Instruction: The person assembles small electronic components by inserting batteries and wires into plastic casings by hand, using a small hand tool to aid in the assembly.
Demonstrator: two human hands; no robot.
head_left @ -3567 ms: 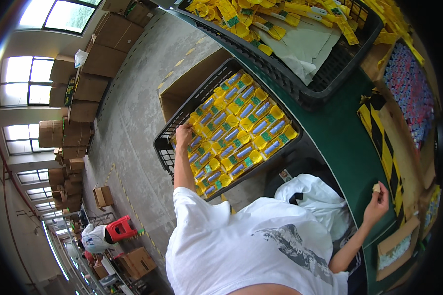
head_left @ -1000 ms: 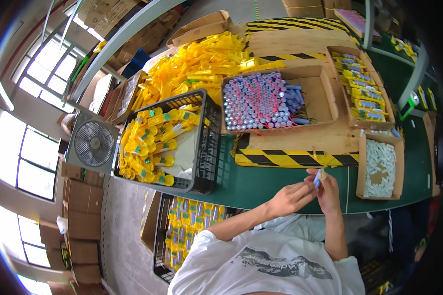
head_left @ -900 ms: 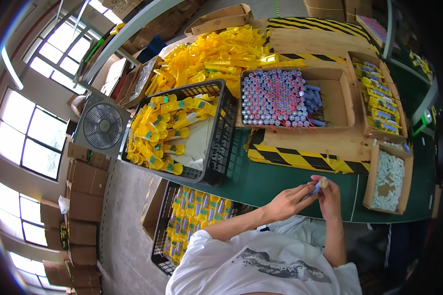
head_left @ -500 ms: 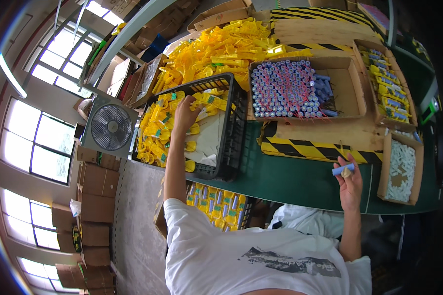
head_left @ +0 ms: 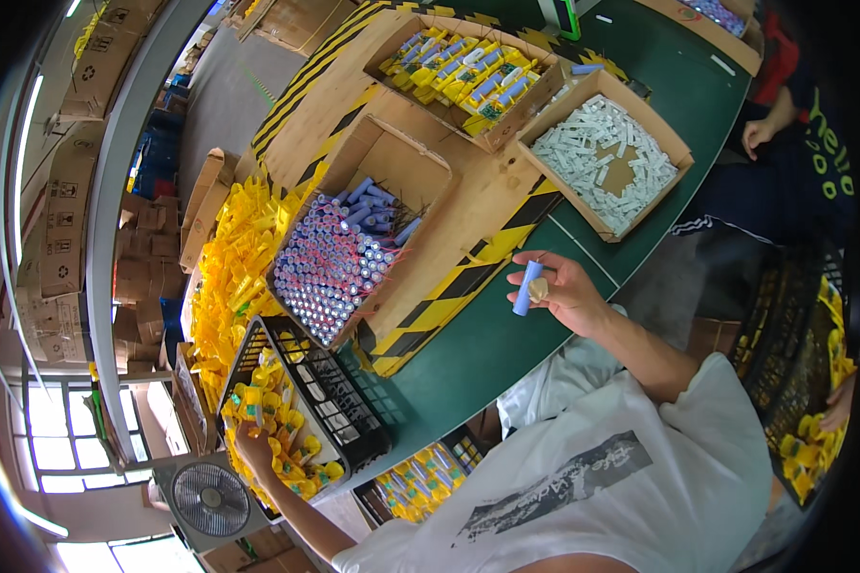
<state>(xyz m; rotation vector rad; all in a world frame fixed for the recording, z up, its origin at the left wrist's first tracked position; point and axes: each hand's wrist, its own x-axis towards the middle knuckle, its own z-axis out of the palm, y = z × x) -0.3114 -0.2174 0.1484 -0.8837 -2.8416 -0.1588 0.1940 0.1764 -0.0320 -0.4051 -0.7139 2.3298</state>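
Note:
My right hand (head_left: 575, 298) is raised over the green table edge, its fingers closed around a blue cylindrical battery cell (head_left: 526, 287). A beige finger cot (head_left: 539, 289) covers one fingertip. My left hand (head_left: 252, 449) reaches into a black plastic crate (head_left: 330, 406), where yellow plastic pieces (head_left: 294, 449) with green patches lie heaped. Its fingers appear closed on one yellow plastic piece (head_left: 247, 401) that sticks up beyond them; the fingertips are partly hidden.
A carton of battery cells (head_left: 339, 272) stands beside the crate, before a heap of yellow pieces (head_left: 234, 258). Further off are a carton of yellow-wrapped cells (head_left: 478, 81) and one of small white parts (head_left: 610, 153). Another person's hand (head_left: 760, 134) shows at right.
The whole view has swung to the right, bringing the white-parts carton and another person into sight. My right hand still holds the cell; the left has closed near a yellow piece in the crate.

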